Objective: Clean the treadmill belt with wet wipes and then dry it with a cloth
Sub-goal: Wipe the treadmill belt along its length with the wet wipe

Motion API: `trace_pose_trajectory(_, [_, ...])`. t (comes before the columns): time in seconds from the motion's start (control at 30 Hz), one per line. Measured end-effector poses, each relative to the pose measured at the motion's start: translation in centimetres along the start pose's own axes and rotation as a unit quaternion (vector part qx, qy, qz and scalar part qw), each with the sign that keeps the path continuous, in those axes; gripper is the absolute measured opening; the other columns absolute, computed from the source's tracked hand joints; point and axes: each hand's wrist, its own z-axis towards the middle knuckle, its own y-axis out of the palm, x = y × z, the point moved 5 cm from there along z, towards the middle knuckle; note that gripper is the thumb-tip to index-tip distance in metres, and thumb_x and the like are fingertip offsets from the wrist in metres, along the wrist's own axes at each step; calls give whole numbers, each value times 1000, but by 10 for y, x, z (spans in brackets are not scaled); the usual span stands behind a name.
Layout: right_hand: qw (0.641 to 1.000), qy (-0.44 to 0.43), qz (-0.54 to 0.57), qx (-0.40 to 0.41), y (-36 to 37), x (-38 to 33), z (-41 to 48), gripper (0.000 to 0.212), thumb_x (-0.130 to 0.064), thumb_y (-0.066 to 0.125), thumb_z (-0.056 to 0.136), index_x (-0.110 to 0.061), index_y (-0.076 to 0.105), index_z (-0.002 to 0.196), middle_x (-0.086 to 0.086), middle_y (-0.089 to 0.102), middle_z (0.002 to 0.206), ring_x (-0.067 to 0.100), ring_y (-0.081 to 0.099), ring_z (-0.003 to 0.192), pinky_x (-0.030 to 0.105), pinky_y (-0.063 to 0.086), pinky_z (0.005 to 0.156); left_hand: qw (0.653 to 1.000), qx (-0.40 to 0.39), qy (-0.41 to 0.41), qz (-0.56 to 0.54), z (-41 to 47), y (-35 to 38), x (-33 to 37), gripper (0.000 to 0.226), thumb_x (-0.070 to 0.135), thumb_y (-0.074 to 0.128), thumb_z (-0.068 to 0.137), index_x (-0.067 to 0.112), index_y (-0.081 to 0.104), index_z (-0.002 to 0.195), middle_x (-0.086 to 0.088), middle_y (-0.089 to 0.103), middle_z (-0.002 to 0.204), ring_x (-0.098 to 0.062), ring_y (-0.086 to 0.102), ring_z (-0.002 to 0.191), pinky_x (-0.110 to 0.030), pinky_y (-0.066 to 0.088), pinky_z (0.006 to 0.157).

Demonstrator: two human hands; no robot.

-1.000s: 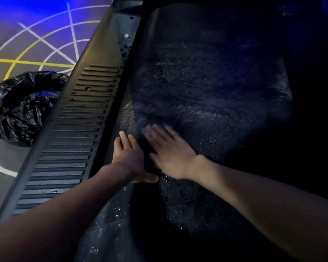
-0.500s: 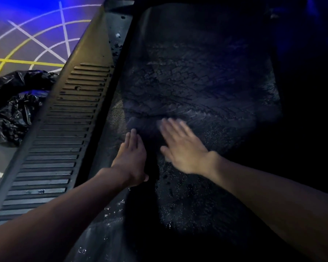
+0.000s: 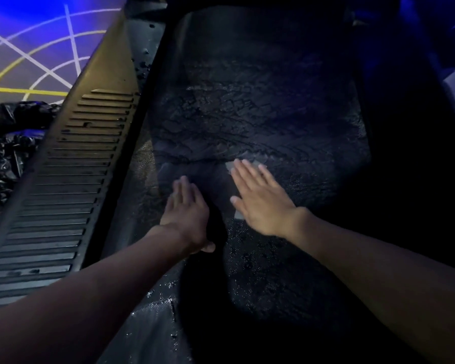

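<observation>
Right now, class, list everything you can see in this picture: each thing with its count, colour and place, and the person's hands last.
belt: one, black, damp-looking, centre.
side rail: one, dark grey, ribbed, left of the belt.
floor: one, bluish with white and yellow lines, top left.
bag: one, black, crumpled, on the floor at far left.
wipe: one, pale, on the belt under the right hand.
left hand: one, flat on the belt.
right hand: one, flat, pressing the wipe.

The right hand (image 3: 263, 206) covers most of the wipe (image 3: 258, 159).
</observation>
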Motion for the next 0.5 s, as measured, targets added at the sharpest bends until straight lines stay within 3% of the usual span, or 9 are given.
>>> trace_pose_trajectory(0.13, [986,-162,-23,-8,11,-14,-27,65,-46,9,105,-11,-16,154,4,-22,162,17,-25,149,40,-12,122,998,18,64,10,2,1,11,136,34,86,66,-6,-14,149,-22,-24,157,-31,-15,148,-39,7,122])
trace_pose_trajectory(0.27, [1000,18,-1,-13,3,36,-15,63,-49,1,102,-14,-26,148,5,-27,161,16,-28,147,40,-13,122,998,5,63,-1,4,-1,14,140,35,89,62,-5,-14,149,-24,-26,156,-34,-16,148,-43,8,122])
trace_pose_trajectory(0.3, [1000,11,3,-8,6,33,-18,64,-49,1,102,-14,-26,148,5,-29,161,17,-30,146,41,-14,122,998,-2,62,-7,5,-2,16,141,36,88,61,-1,-15,150,-25,-27,155,-36,-17,147,-45,8,122])
trace_pose_trajectory(0.4, [993,-116,-14,-11,14,12,-39,63,-48,3,104,-15,-23,151,2,-30,160,15,-31,146,39,-16,121,998,-24,51,-34,4,-5,25,143,53,84,61,19,-22,151,-26,-32,152,-38,-24,144,-49,1,121])
trace_pose_trajectory(0.43, [993,-119,-15,-8,13,20,-40,62,-48,3,105,-16,-23,151,1,-28,161,14,-30,146,38,-16,121,998,-29,43,-26,3,-4,28,145,60,82,60,20,-23,151,-27,-33,151,-39,-26,143,-52,0,120])
trace_pose_trajectory(0.5, [1000,-25,-7,0,5,43,-35,61,-48,0,103,-16,-25,149,3,-25,162,14,-28,147,37,-16,121,999,-28,28,0,2,-3,34,147,66,80,58,17,-24,150,-31,-32,150,-43,-26,142,-58,1,118])
